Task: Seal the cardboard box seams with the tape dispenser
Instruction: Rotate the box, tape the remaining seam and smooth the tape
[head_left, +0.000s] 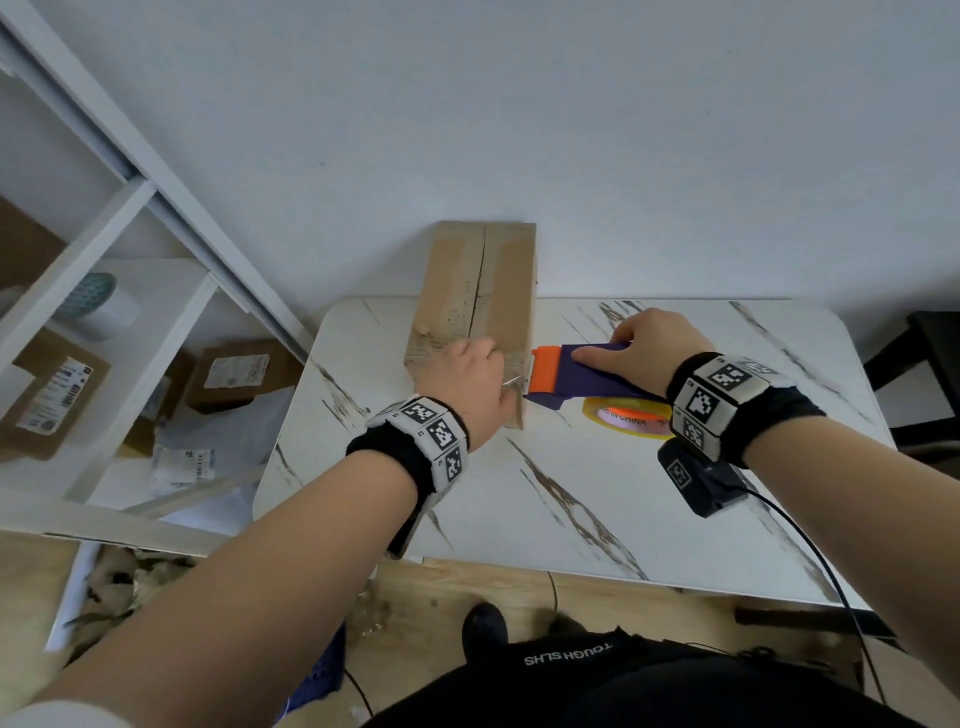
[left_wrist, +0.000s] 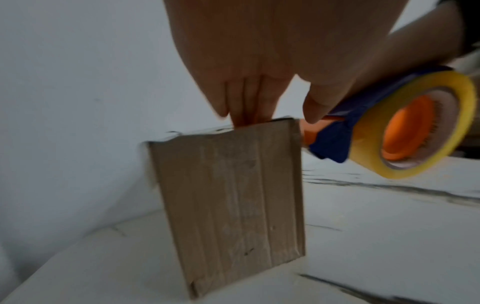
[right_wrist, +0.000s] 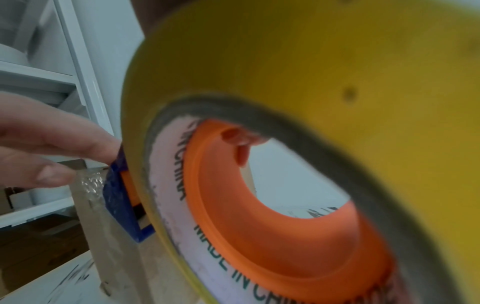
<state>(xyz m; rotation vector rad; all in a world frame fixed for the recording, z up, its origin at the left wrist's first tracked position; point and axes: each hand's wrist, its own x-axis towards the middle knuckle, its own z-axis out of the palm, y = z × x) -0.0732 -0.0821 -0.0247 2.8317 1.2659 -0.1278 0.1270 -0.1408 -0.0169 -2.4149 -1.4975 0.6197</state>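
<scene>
A long cardboard box lies on the white marble table, its top centre seam running away from me. My left hand rests on the box's near end, with straight fingers pressing at the top edge. My right hand grips the purple and orange tape dispenser, which carries a yellow tape roll. The dispenser's orange front meets the box's near right edge beside my left thumb. Crinkled clear tape sticks to the box corner under the left fingers.
A white shelf unit stands left of the table and holds several labelled parcels. The white wall runs just behind the box. A black cable hangs from my right wrist over the table's front edge.
</scene>
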